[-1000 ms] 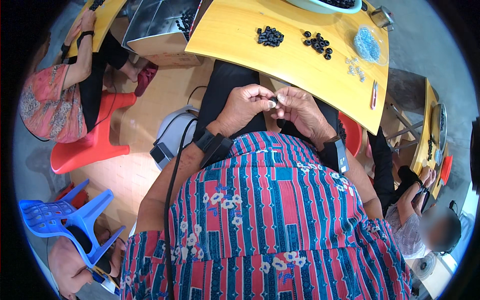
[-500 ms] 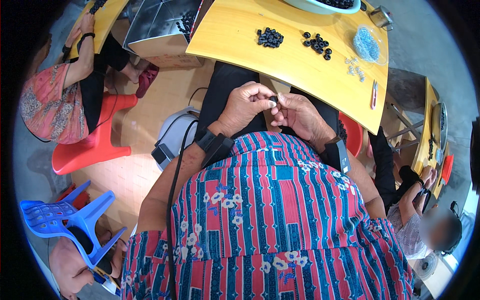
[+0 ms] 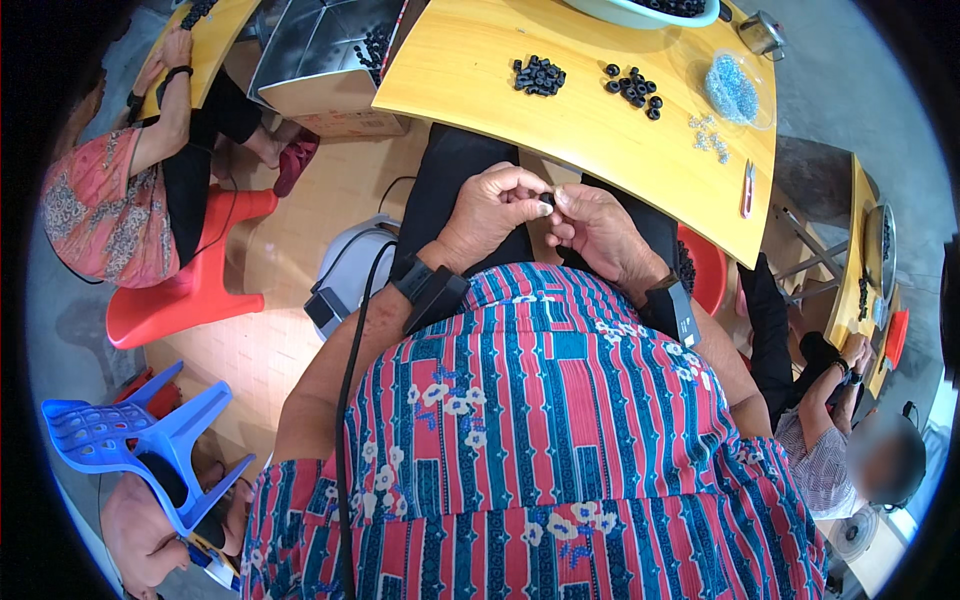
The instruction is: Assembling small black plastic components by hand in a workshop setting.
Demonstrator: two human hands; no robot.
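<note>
Head view: from where I stand, the person in the striped, flowered shirt [image 3: 570, 420] sits with both hands meeting over the lap, just off the near edge of a yellow wooden worktop [image 3: 480, 60]. Between them is a small black piece [image 3: 547, 200], pinched by the thumb and forefinger of the left hand [image 3: 490, 218]. The right hand [image 3: 605, 230] comes to it from the other side, its thumb and forefinger close together at the piece; I can't tell whether they grip it too or only touch it, since the fingertips hide most of it.

Up on the worktop lies a pile of short black cylinders [image 3: 540, 77], and to its right a looser group of rounder black parts [image 3: 636, 90]. Further right sits a round, clear plastic tub [image 3: 766, 105] of tiny bluish, see-through pieces, with a few loose clear pieces [image 3: 709, 138] scattered just beside it. Small red-handled snips [image 3: 748, 190] lie near the right edge. A pale green basin [image 3: 620, 15] holding black parts stands at the far side, a shiny metal cup [image 3: 762, 35] at the far right corner. Below the worktop, a red plastic basin [image 3: 712, 280] shows beside the person's right leg, dark pieces in it.
</note>
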